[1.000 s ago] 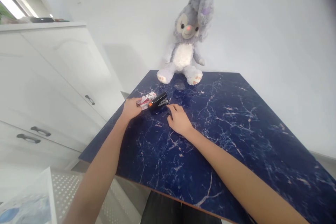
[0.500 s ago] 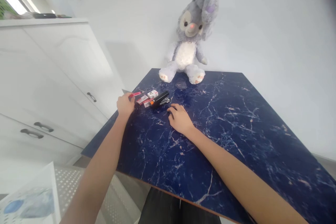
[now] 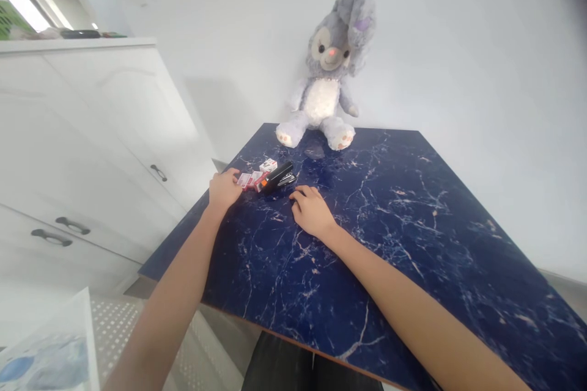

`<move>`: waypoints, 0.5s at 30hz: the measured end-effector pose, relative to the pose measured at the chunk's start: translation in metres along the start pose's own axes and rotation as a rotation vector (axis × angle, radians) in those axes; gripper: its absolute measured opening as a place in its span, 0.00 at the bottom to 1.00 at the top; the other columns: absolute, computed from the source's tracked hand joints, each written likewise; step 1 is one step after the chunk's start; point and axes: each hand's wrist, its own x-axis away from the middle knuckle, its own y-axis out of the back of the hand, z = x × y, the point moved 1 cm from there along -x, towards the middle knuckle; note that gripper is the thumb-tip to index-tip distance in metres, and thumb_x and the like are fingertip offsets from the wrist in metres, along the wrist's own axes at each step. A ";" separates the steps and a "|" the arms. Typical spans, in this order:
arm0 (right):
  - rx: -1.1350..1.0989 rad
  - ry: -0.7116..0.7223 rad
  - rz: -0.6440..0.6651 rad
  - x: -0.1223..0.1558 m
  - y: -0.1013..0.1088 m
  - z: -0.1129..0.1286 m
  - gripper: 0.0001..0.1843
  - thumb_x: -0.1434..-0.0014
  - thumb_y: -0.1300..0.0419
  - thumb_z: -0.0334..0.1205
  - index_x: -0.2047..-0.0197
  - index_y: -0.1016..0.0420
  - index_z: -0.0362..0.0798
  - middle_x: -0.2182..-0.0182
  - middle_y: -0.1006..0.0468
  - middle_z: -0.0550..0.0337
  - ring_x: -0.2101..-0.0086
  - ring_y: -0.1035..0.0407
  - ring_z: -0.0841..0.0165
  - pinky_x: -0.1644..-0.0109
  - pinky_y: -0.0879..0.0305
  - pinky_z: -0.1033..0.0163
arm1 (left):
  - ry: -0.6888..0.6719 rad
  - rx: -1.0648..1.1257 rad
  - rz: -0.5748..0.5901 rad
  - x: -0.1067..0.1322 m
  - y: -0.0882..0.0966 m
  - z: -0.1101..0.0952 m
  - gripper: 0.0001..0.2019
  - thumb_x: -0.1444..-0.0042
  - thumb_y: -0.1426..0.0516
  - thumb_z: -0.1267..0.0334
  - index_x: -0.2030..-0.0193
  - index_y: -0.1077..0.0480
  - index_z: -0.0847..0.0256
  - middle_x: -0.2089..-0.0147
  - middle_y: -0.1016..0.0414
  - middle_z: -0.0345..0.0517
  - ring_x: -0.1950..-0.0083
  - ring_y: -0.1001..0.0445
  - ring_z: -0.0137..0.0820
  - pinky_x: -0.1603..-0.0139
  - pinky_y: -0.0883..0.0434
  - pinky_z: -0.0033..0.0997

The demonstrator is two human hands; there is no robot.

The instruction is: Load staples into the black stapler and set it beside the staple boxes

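Observation:
My left hand [image 3: 224,189] is at the table's left side, its thumb and fingers closed about the left end of a small red-and-white box [image 3: 244,180]. Against it lies another red-and-white box [image 3: 257,178], partly covered by a black stapler [image 3: 277,178] with an orange part at its near end. Behind these sits a white box [image 3: 268,165] with dark print. My right hand [image 3: 314,211] rests on the tabletop just right of the stapler, fingers loosely bent and apart, holding nothing.
The dark blue marbled table [image 3: 389,226] stands against a white wall. A grey plush rabbit [image 3: 323,82] sits at its back edge. White cabinets [image 3: 92,128] rise on the left. A white perforated surface [image 3: 114,324] lies below the table's left front.
My left hand has brought the red-and-white box toward me and right, against the other boxes. My right hand stays in place. The view has shifted slightly.

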 end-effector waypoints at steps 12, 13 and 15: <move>0.007 0.010 0.007 0.000 0.000 0.000 0.15 0.37 0.46 0.29 0.52 0.20 0.44 0.51 0.24 0.47 0.51 0.34 0.57 0.40 0.37 0.53 | -0.443 0.111 -0.056 0.005 -0.014 -0.028 0.15 0.37 0.49 0.64 0.56 0.20 0.57 0.58 0.17 0.48 0.56 0.23 0.39 0.44 0.32 0.43; 0.006 0.010 0.010 0.000 0.000 0.000 0.15 0.37 0.46 0.29 0.53 0.20 0.44 0.51 0.24 0.47 0.51 0.34 0.57 0.40 0.37 0.53 | -0.423 0.085 -0.071 0.004 -0.015 -0.025 0.15 0.36 0.49 0.64 0.57 0.20 0.58 0.57 0.17 0.50 0.55 0.24 0.40 0.44 0.31 0.44; 0.003 0.013 0.012 0.000 0.000 0.000 0.15 0.37 0.47 0.29 0.53 0.20 0.44 0.52 0.24 0.47 0.51 0.34 0.57 0.41 0.37 0.53 | -0.393 0.049 -0.072 0.002 -0.018 -0.020 0.16 0.36 0.50 0.63 0.59 0.20 0.59 0.55 0.18 0.52 0.53 0.24 0.42 0.45 0.31 0.44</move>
